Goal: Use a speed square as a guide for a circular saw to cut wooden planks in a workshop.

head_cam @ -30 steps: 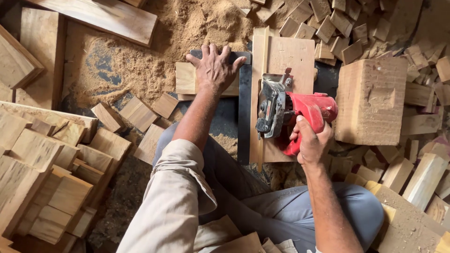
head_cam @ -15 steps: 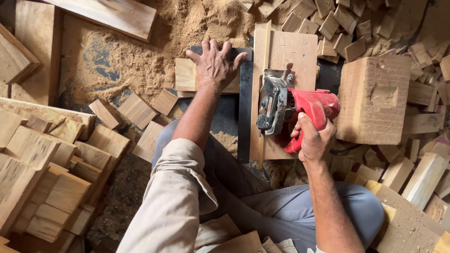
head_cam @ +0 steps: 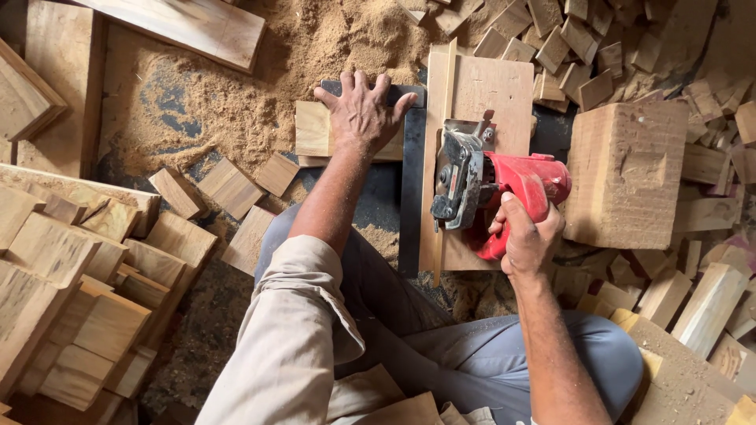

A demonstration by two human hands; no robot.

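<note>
A red handheld power saw [head_cam: 496,193] with a grey metal guard sits on a flat wooden board [head_cam: 492,90] at the centre right of the scene, its metal end pointing left toward a thin upright wooden strip [head_cam: 438,142] that runs near to far along the board's left edge. The right hand [head_cam: 526,236] wraps around the saw's red handle from the near side, fingers curled tight about it. Just left of the strip lies a dark metal bar [head_cam: 411,197], also running near to far. Left of that, the left hand [head_cam: 362,114] presses flat, fingers spread, on a small pale wood block [head_cam: 313,130] that butts against the bar; the blade itself is hidden under the guard, so whether it touches the wood cannot be told.

To the right of the saw stands a large rough wooden block [head_cam: 626,169]. Sawdust [head_cam: 260,86] is heaped at the far left, beyond the left hand. Small cut blocks [head_cam: 228,189] lie scattered near the left forearm, and a larger stack of cut pieces [head_cam: 71,299] fills the near left. More offcuts [head_cam: 598,55] are piled at the far right. A long plank [head_cam: 189,24] lies at the far left edge.
</note>
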